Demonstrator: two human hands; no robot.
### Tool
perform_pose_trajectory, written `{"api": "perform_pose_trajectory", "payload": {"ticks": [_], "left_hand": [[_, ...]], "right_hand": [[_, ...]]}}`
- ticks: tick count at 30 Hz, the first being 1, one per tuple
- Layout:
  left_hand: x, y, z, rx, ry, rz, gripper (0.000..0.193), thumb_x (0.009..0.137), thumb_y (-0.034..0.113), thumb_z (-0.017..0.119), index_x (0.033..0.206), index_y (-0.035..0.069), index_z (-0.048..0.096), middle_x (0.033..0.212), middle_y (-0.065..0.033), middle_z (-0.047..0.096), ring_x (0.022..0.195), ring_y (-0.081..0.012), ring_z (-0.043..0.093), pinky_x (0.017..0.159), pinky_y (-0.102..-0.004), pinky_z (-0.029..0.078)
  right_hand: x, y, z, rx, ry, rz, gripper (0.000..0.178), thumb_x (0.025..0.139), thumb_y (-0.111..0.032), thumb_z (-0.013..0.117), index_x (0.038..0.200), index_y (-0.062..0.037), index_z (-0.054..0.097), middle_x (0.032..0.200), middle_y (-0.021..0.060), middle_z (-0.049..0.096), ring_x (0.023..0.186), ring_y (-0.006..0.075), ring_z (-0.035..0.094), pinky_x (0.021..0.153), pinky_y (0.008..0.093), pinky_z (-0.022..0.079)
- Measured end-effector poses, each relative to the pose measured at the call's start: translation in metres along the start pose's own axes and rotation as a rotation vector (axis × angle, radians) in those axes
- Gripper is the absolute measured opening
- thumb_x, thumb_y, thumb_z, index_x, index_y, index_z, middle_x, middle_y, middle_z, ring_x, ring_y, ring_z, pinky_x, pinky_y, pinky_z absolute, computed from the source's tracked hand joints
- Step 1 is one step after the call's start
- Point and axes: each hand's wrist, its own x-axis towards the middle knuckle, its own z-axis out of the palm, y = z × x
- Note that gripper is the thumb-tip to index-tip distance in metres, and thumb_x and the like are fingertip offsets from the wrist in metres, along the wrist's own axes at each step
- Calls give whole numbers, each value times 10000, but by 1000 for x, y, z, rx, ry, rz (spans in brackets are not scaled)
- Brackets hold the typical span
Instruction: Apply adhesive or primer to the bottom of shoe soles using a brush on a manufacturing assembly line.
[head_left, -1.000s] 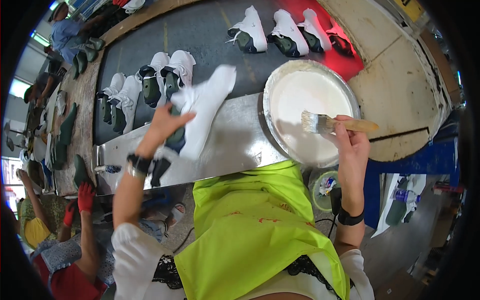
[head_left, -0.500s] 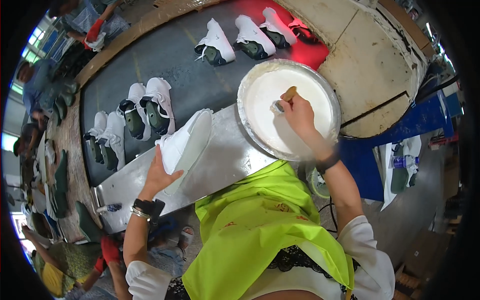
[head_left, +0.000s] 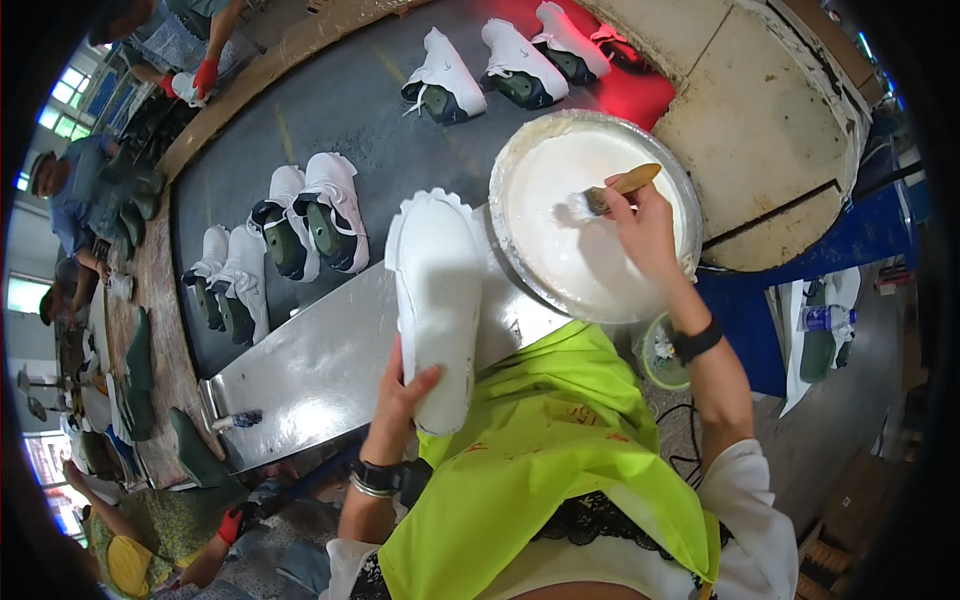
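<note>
My left hand (head_left: 398,395) grips a white shoe sole (head_left: 437,300) near its heel end, with its broad flat side turned up toward me. It is held over the metal ledge, just left of a round metal basin (head_left: 512,270) of white liquid. In my right hand (head_left: 645,225) is a brush (head_left: 632,181) with a wooden handle, pinched between thumb and fingers. Its bristles sit over the white liquid (head_left: 575,245), low inside the basin's rim; whether they touch it I cannot tell. Whether an upper is joined under the sole is hidden.
Several white shoes (head_left: 335,200) with dark green forms inside stand on the dark belt (head_left: 400,170). A small brush (head_left: 238,420) lies on the metal ledge (head_left: 300,365). A worn board (head_left: 760,130) borders the basin. Co-workers stand at the left, one with a red glove (head_left: 205,78).
My left hand has moved right and turned the shoe, so its bottom now faces up. My right hand has shifted slightly right with the brush, whose handle now points right.
</note>
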Motion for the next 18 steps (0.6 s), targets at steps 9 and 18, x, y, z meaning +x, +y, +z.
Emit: {"api": "perform_pose_trajectory", "payload": {"ticks": [9,18], "left_hand": [[-1,-24,22,111,41,123,852,789,207,752,1461,69,246,1267,-116,521,1124,-203,524,914,-331,456],[0,-28,13,97,45,135,961,763,219,785,1474,3,175,1293,-150,507,1127,-219,527,926,-334,453]], "right_hand": [[-26,-75,82,446,-350,159,189,887,-82,605,1026,47,593,838,82,648,676,129,630,640,255,508],[-25,-46,69,-65,-211,51,219,898,-97,601,1023,82,583,847,135,658,709,175,659,636,283,542]]}}
